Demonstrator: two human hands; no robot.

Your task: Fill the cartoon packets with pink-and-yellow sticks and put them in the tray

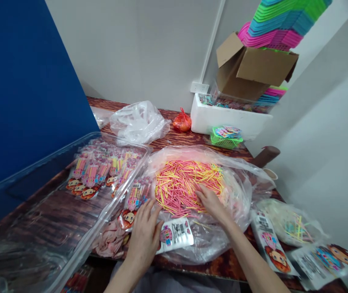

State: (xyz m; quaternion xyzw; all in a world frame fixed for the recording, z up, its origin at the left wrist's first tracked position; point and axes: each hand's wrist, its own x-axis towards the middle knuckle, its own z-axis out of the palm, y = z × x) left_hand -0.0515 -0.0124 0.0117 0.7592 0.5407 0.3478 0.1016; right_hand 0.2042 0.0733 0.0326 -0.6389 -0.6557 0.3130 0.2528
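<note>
A heap of thin pink and yellow candy sticks lies in an opened clear plastic bag in front of me. My right hand reaches onto the right part of the heap, fingers extended and their tips among the sticks. To the left, my left hand is palm down with its fingers apart, beside the bag's near left edge. A printed silver pouch lies flat by its thumb; part of it is covered by the hand. Filled candy packets lie just beyond the left fingers.
A clear plastic bin at left holds several filled packets. Printed pouches and a smaller bag of sticks lie at right. Behind are a green basket, a white foam box, a red net bag and crumpled plastic.
</note>
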